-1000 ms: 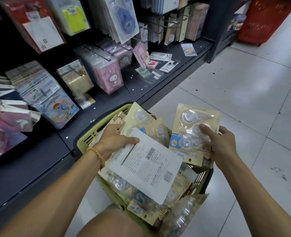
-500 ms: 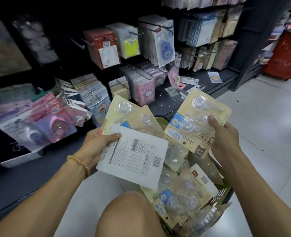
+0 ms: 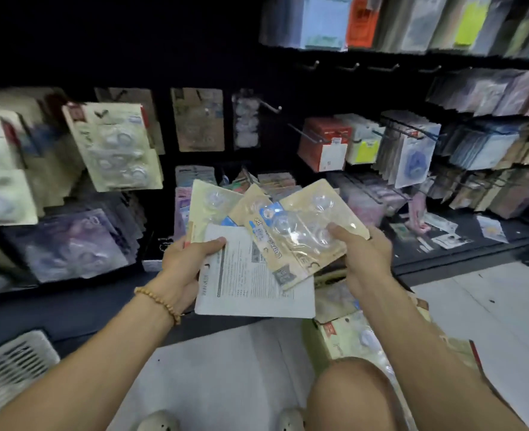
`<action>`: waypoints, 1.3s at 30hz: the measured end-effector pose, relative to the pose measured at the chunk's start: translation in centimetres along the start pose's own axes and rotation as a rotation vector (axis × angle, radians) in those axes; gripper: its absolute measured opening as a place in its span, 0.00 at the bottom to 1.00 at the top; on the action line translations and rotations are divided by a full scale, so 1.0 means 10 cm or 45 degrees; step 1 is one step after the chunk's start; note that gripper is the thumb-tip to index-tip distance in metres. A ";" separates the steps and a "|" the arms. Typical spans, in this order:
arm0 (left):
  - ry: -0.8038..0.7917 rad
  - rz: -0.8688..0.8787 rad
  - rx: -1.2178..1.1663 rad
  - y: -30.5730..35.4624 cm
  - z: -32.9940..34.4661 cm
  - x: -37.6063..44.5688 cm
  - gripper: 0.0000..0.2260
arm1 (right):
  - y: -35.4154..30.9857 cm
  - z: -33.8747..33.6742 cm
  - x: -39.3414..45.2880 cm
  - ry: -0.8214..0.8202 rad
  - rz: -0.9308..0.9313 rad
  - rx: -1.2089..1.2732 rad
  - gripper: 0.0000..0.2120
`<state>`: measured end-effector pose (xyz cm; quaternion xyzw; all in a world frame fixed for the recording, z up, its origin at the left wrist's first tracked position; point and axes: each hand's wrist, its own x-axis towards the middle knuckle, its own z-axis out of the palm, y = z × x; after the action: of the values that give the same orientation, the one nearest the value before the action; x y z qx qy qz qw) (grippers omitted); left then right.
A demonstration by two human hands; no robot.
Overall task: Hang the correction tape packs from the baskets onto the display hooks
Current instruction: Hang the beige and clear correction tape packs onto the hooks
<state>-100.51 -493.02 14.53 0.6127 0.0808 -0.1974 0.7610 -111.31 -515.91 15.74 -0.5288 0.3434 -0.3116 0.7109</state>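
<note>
- Both hands have come up and away from the basket since a second ago, and the view has swung from the basket up to the dark display wall; the packs now sit in front of the hooks instead of over the basket.
- Correction tape packs [image 3: 300, 231] are fanned out between the two hands, well short of the wall and not yet on any hook.
- One pack lies back side up, its white printed card [image 3: 250, 281] nearest the camera; the others show their clear blisters.
- Left hand [image 3: 182, 269] grips the fan at its left edge, thumb curled over the white card and fingers hidden beneath.
- Right hand [image 3: 365, 259] pinches the front pack [image 3: 319, 225], thumb pressed on the blister, fingers underneath and out of sight.
- More packs [image 3: 350, 334] lie in the basket low down by the right knee, so plenty is left to hang.
- Matching packs [image 3: 117, 147] already hang on the wall to the upper left; a bare hook [image 3: 271, 105] juts out near the middle, and a row of bare hooks [image 3: 353, 67] runs higher up.
- My reading: gathering is done and hanging comes next, one pack at a time, probably the one in the right hand; its hang hole must meet a hook tip, and the flipped card may need turning first.
- White slatted crate [image 3: 11, 365] sits at the lower left edge.
</note>
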 end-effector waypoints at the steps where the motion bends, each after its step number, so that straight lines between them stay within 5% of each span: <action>1: 0.036 0.013 -0.005 0.06 -0.15 -0.02 0.16 | 0.01 0.10 -0.03 -0.041 -0.041 -0.092 0.15; 6: 0.191 0.077 0.011 0.31 -0.85 -0.03 0.17 | -0.02 0.52 -0.20 -0.450 -0.186 -0.508 0.17; 10: 0.256 0.127 -0.013 0.42 -1.17 -0.06 0.18 | -0.06 0.78 -0.30 -0.755 -0.200 -0.667 0.29; 15: 0.289 0.160 -0.034 0.47 -1.35 -0.09 0.10 | -0.18 1.08 -0.42 -0.942 -0.137 -0.517 0.17; 21: 0.307 0.152 -0.067 0.45 -1.57 -0.04 0.12 | -0.30 1.83 -0.50 -0.811 -0.180 -0.076 0.13; 28: 0.295 0.141 -0.141 0.46 -1.75 0.01 0.11 | -0.29 2.75 -0.55 -0.707 -0.237 0.068 0.13; 39: 0.249 0.077 -0.146 0.49 -1.83 -0.01 0.11 | -0.15 2.83 -0.55 -0.553 -0.237 0.073 0.10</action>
<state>-96.43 -474.51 14.64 0.5867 0.1474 -0.1088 0.7888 -91.40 -496.56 23.87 -0.5923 0.1230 -0.2644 0.7511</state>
